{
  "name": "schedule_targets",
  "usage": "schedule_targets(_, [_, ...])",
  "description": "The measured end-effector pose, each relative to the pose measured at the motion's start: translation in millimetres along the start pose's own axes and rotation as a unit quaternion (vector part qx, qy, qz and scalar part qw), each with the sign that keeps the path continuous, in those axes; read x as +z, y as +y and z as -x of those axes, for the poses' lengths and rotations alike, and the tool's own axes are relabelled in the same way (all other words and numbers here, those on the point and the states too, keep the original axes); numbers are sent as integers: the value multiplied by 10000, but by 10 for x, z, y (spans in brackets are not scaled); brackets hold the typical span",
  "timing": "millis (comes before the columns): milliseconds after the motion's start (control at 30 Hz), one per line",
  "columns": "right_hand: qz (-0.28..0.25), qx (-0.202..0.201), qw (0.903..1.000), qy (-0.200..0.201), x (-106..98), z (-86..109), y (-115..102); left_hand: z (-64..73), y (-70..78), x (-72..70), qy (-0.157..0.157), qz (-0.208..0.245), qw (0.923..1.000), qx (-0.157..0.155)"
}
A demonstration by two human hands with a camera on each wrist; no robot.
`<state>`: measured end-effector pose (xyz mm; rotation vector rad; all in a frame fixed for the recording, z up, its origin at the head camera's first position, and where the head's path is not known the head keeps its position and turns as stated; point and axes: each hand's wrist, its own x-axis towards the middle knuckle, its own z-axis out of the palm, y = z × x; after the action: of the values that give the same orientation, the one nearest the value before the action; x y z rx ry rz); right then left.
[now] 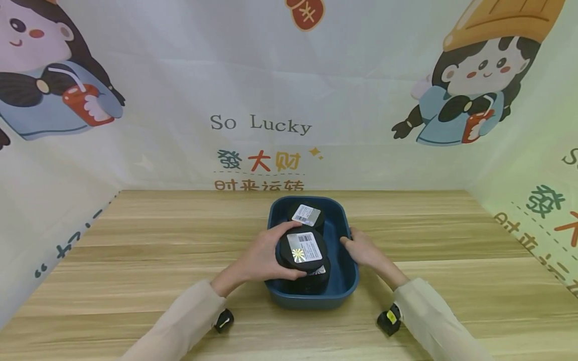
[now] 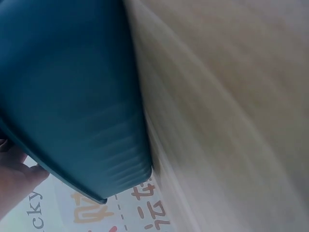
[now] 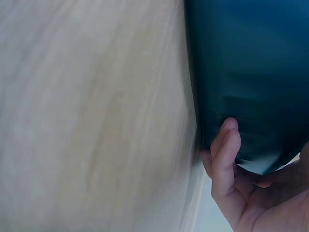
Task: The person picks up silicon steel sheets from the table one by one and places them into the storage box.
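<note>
A dark blue rectangular bin [image 1: 311,302] with rounded corners rests on the wooden table. My left hand [image 1: 262,255] reaches over its left rim and grips a black round tub [image 1: 300,245] with a silver and white label on top, fingers and thumb spread round its sides. Beneath and slightly nearer is another black tub [image 1: 313,285]; a third black tub [image 1: 307,214] sits at the bin's far end. My right hand [image 1: 363,248] holds the bin's right side, thumb on the rim. In the right wrist view its fingers [image 3: 224,154] lie against the outer wall.
The wooden table [image 1: 180,225] extends to both sides of the bin. A printed cloth [image 1: 271,90] with cartoon figures and lettering stands behind and at both sides. Small black devices [image 1: 389,321] hang under both wrists.
</note>
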<state>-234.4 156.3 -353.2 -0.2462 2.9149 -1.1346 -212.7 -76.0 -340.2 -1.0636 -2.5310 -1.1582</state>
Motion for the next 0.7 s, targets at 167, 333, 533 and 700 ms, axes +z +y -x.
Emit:
schedule_targets(167, [-22, 41, 10000, 9, 3, -7, 10, -6, -8, 9, -264, -260, 9993, -9])
schedule_targets(333, [-28, 58, 10000, -4, 1, 1, 7, -5, -12, 8, -532, -323, 9979, -154])
schedule_targets(533, [-36, 88, 10000, 5, 2, 0, 6, -15, 14, -2, -732, -332, 9966, -199])
schedule_targets(700, [-23, 112, 9999, -3, 4, -2, 13, -26, 18, 13, -741, -552, 9957, -100])
